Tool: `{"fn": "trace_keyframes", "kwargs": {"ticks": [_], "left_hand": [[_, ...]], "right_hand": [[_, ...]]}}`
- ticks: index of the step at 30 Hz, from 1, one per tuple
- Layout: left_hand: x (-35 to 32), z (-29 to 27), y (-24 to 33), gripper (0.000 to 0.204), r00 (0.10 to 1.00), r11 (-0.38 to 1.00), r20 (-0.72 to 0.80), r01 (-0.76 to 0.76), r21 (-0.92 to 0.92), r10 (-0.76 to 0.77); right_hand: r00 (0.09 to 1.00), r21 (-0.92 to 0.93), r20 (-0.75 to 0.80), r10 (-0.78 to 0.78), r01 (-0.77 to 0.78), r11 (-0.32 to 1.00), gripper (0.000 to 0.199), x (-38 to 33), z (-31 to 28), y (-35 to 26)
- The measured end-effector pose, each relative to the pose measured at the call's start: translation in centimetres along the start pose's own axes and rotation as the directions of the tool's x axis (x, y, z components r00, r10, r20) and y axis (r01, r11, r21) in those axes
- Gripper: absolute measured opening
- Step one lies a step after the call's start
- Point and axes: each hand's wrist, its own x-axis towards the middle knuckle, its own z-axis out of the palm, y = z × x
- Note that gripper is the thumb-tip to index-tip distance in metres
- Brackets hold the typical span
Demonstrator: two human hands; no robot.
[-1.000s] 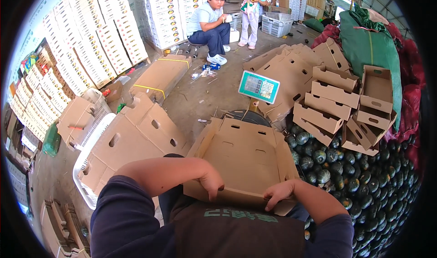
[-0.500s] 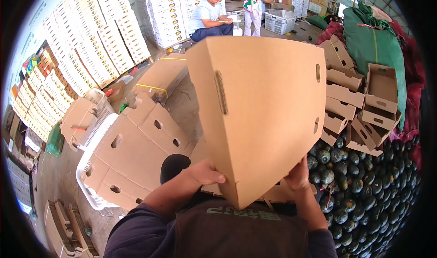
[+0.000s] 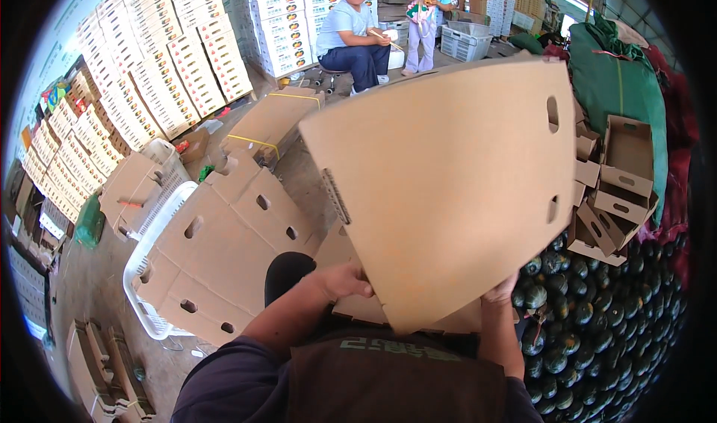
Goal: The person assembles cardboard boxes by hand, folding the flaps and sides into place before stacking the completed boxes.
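Note:
A large brown cardboard box (image 3: pixel 448 191), with oval hand holes in its walls, stands tilted up in front of me. My left hand (image 3: pixel 342 282) is closed at its lower left edge, thumb showing along the board. At the lower right edge, my right hand (image 3: pixel 502 288) grips the same box, its fingers partly hidden behind the cardboard. More brown cardboard lies underneath, over my lap. To the left, flat cardboard sheets (image 3: pixel 216 251) with cut-out holes rest on a white plastic basket (image 3: pixel 138 262).
Dark green round squashes or melons (image 3: pixel 597 326) cover the floor at right, with open cardboard boxes (image 3: pixel 626 150) piled beyond. Two people, one seated (image 3: pixel 351 35) and one standing (image 3: pixel 424 20), are at the back. Tall carton stacks (image 3: pixel 164 50) stand at far left; strapped flat cardboard (image 3: pixel 272 120) lies ahead.
The box has swung to the right and turned, so its broad face shows more and its left side less. My right hand has shifted slightly right with it.

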Motion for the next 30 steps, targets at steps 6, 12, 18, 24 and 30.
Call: {"fn": "trace_keyframes", "kwargs": {"ticks": [6,12,18,24,30], "left_hand": [[-1.6,-6.4,5.4,0.046,0.425,0.969,-0.886,0.07,0.236,0.185],[0.6,-5.3,8.6,0.06,0.764,0.902,-0.48,-0.343,0.263,0.431],[-0.4,2.5,12.4,0.038,0.93,0.19,-0.362,0.345,0.919,0.063],[-7.1,3.3,10.1,0.043,0.975,-0.317,0.068,-0.135,0.939,-0.214],[-5.9,1.1,10.9,0.042,0.962,0.261,0.021,0.052,0.964,-0.272]], "right_hand": [[0.959,-0.406,0.129,-0.253,0.284,0.869,0.035,1.1,0.8,-7.1],[0.914,-0.561,0.38,-0.142,0.35,0.75,0.033,2.2,3.5,-7.4],[0.969,-0.942,0.21,-0.133,0.237,0.236,0.022,-2.7,5.8,-7.9],[0.763,-0.623,0.335,0.553,0.62,-0.477,0.035,-10.5,6.5,-5.5],[0.59,-0.761,0.276,0.759,0.617,-0.203,0.051,-9.7,8.2,-7.4]]}}
